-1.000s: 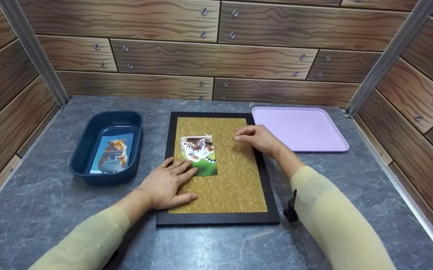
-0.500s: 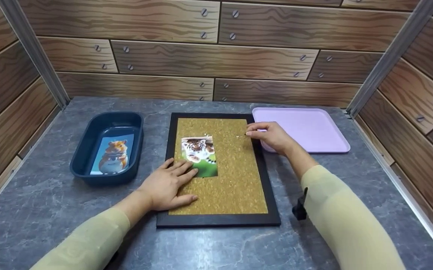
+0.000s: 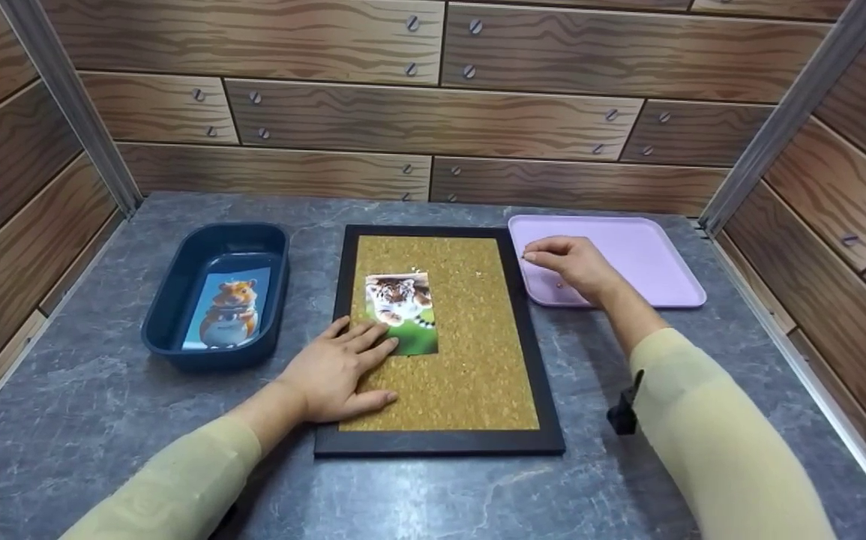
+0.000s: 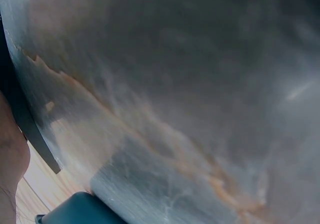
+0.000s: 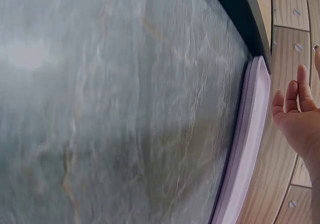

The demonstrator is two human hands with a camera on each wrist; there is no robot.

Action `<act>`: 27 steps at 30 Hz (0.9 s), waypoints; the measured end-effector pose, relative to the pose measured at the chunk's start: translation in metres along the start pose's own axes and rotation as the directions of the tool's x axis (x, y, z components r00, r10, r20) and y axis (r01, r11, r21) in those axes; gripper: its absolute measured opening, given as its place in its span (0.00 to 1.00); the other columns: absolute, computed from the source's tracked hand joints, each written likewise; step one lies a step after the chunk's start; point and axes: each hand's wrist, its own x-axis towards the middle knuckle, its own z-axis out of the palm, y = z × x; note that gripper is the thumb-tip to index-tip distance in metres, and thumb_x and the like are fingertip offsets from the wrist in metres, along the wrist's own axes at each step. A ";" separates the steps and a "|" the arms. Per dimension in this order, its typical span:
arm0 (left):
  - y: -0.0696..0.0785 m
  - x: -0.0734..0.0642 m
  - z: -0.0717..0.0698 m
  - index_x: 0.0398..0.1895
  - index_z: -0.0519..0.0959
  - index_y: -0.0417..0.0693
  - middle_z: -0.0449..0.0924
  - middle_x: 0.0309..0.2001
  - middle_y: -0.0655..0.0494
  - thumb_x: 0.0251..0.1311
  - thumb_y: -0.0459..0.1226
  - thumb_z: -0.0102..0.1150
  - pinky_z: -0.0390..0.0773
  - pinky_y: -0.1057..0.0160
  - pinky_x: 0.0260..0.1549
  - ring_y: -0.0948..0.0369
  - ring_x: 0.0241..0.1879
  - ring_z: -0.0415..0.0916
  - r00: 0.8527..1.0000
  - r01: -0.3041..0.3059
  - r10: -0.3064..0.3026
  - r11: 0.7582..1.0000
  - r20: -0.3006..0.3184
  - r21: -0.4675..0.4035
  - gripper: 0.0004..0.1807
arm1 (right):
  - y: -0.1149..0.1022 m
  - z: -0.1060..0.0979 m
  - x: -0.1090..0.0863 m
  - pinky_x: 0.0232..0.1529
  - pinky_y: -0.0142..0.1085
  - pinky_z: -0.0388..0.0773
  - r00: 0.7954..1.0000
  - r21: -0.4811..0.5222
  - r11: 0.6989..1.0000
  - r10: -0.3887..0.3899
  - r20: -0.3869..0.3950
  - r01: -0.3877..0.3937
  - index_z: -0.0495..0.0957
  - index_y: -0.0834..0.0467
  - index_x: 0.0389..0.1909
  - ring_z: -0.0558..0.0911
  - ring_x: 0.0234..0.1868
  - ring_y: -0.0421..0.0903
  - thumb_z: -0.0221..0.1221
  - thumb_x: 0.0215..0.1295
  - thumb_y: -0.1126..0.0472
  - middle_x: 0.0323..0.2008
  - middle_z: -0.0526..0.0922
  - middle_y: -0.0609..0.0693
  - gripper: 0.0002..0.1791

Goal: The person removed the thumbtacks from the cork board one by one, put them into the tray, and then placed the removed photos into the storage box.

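A black-framed cork board lies flat in the middle of the table. On it is a tiger photo, with a tiny shiny pin-like thing at its top edge. My left hand rests spread on the board's left side, fingertips on the photo's lower left. My right hand is over the left part of the lilac tray, thumb and forefinger pinching a tiny pin-like thing, too small to tell exactly. Another tiny shiny thing is on the cork, upper right.
A dark blue bin stands at the left, holding a hamster picture. One small coppery thing lies on the tray beneath the right hand. Wood-patterned walls enclose the table's back and sides.
My right hand has moved right, from over the cork board to over the lilac tray, uncovering the tiny shiny thing on the cork. My left hand stays in place.
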 end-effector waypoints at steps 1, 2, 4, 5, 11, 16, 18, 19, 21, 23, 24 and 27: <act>0.000 0.000 0.000 0.81 0.67 0.48 0.65 0.79 0.44 0.73 0.71 0.43 0.56 0.37 0.76 0.47 0.79 0.60 1.000 0.000 0.000 1.000 0.000 0.000 0.47 | 0.001 -0.003 0.000 0.49 0.28 0.77 1.000 -0.001 1.000 -0.009 -0.004 0.009 0.84 0.72 0.55 0.82 0.48 0.38 0.68 0.73 0.60 0.42 0.88 0.38 0.19; 0.000 0.000 0.000 0.81 0.67 0.48 0.65 0.79 0.44 0.73 0.70 0.43 0.56 0.37 0.76 0.47 0.79 0.60 1.000 0.000 0.000 1.000 0.000 0.000 0.47 | 0.002 -0.006 0.000 0.54 0.29 0.75 1.000 -0.001 1.000 -0.015 -0.008 0.015 0.84 0.73 0.55 0.82 0.49 0.37 0.67 0.73 0.61 0.42 0.88 0.39 0.19; 0.000 0.000 0.000 0.81 0.67 0.48 0.65 0.79 0.44 0.73 0.70 0.43 0.56 0.37 0.76 0.47 0.79 0.61 1.000 -0.001 0.001 1.000 0.000 -0.003 0.47 | 0.005 -0.011 -0.001 0.56 0.31 0.74 1.000 -0.006 1.000 -0.012 -0.020 0.012 0.84 0.72 0.54 0.81 0.49 0.37 0.67 0.74 0.61 0.42 0.88 0.39 0.19; 0.000 0.000 0.000 0.81 0.67 0.48 0.65 0.79 0.44 0.73 0.70 0.43 0.56 0.37 0.76 0.47 0.79 0.61 1.000 -0.001 0.001 1.000 -0.001 -0.005 0.47 | 0.006 -0.014 -0.001 0.56 0.31 0.74 1.000 -0.011 1.000 -0.007 -0.026 0.006 0.84 0.72 0.54 0.81 0.49 0.37 0.67 0.74 0.61 0.42 0.88 0.38 0.18; -0.002 -0.001 0.002 0.81 0.68 0.48 0.66 0.79 0.44 0.73 0.70 0.45 0.57 0.38 0.76 0.48 0.79 0.62 1.000 -0.005 0.005 1.000 -0.017 0.005 0.46 | 0.013 -0.030 -0.003 0.54 0.28 0.74 0.998 -0.021 0.999 0.025 -0.059 -0.026 0.87 0.67 0.52 0.81 0.48 0.36 0.68 0.74 0.59 0.43 0.88 0.38 0.15; -0.002 0.000 0.003 0.81 0.68 0.48 0.65 0.79 0.45 0.73 0.70 0.43 0.56 0.39 0.76 0.49 0.79 0.61 1.000 0.002 -0.002 1.000 -0.008 0.012 0.47 | 0.021 -0.041 -0.003 0.52 0.27 0.75 0.997 -0.037 0.998 0.044 -0.070 -0.047 0.87 0.67 0.53 0.80 0.47 0.35 0.67 0.74 0.59 0.43 0.88 0.36 0.15; -0.002 0.000 0.002 0.81 0.67 0.48 0.64 0.79 0.45 0.73 0.71 0.42 0.56 0.39 0.76 0.49 0.79 0.61 1.000 0.004 -0.004 1.000 0.001 0.012 0.47 | 0.025 -0.045 -0.004 0.51 0.26 0.74 0.996 -0.054 0.997 0.049 -0.074 -0.053 0.85 0.69 0.54 0.80 0.47 0.35 0.66 0.75 0.59 0.43 0.88 0.36 0.17; -0.002 0.000 0.002 0.81 0.67 0.48 0.64 0.80 0.45 0.73 0.71 0.41 0.55 0.39 0.77 0.49 0.79 0.61 1.000 0.005 -0.005 1.000 0.004 0.011 0.47 | 0.027 -0.047 -0.004 0.51 0.26 0.74 0.996 -0.061 0.997 0.049 -0.077 -0.053 0.85 0.69 0.54 0.80 0.46 0.34 0.66 0.75 0.59 0.43 0.87 0.35 0.17; -0.002 0.000 0.001 0.82 0.66 0.48 0.64 0.80 0.45 0.74 0.71 0.41 0.55 0.39 0.77 0.49 0.79 0.60 1.000 0.006 -0.006 1.000 0.009 0.013 0.47 | 0.032 -0.050 -0.004 0.49 0.26 0.74 0.995 -0.074 0.996 0.049 -0.082 -0.055 0.84 0.71 0.55 0.80 0.45 0.34 0.66 0.75 0.60 0.41 0.87 0.33 0.18; -0.002 0.000 0.001 0.82 0.66 0.49 0.64 0.80 0.45 0.74 0.71 0.40 0.55 0.39 0.77 0.49 0.79 0.60 1.000 0.007 -0.007 1.000 0.015 0.013 0.47 | 0.036 -0.053 -0.004 0.48 0.26 0.75 0.995 -0.068 0.996 0.048 -0.085 -0.053 0.83 0.73 0.56 0.80 0.44 0.33 0.66 0.75 0.60 0.39 0.87 0.32 0.19; -0.002 0.000 0.001 0.82 0.66 0.49 0.63 0.80 0.45 0.74 0.71 0.40 0.55 0.39 0.77 0.49 0.80 0.60 1.000 0.008 -0.008 1.000 0.017 0.013 0.47 | 0.038 -0.055 -0.004 0.48 0.26 0.75 0.995 -0.063 0.997 0.048 -0.085 -0.053 0.82 0.74 0.56 0.80 0.43 0.33 0.66 0.75 0.61 0.38 0.87 0.31 0.20; -0.002 0.000 0.000 0.82 0.66 0.49 0.63 0.80 0.45 0.74 0.71 0.40 0.55 0.39 0.77 0.49 0.80 0.59 1.000 0.011 -0.011 1.000 0.023 0.011 0.48 | 0.043 -0.058 -0.004 0.48 0.27 0.76 0.995 -0.049 0.997 0.051 -0.088 -0.055 0.82 0.74 0.56 0.80 0.42 0.32 0.67 0.75 0.60 0.37 0.87 0.30 0.21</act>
